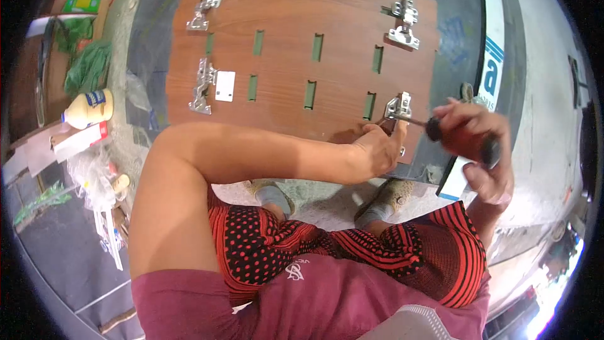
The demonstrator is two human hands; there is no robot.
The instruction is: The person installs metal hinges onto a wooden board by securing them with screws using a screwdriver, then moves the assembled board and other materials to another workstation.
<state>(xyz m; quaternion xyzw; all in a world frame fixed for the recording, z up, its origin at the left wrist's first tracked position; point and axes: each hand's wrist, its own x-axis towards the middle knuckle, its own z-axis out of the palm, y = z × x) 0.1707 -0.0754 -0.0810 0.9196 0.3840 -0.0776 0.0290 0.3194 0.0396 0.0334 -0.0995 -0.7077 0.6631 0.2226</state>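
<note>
My right hand (484,148) is wrapped around a dark-handled screwdriver (433,128), slightly blurred. Its thin shaft points left, with the tip at a metal cabinet hinge (398,106) near the right front of a brown wood-grain panel (283,0). From the left, my left hand (379,150) reaches along the panel's near edge, its fingers closed at the near end of that same hinge. Three more hinges are on the panel: one at the far right (404,20), one at the far left (205,6) and one at the near left (202,86).
Several green-looking slots run across the panel, and a white card (224,86) lies on it. A white lettered strip (492,56) borders the dark surface at right. On the left stand a cream bottle (91,109) and plastic bags (94,176). My feet are below the panel.
</note>
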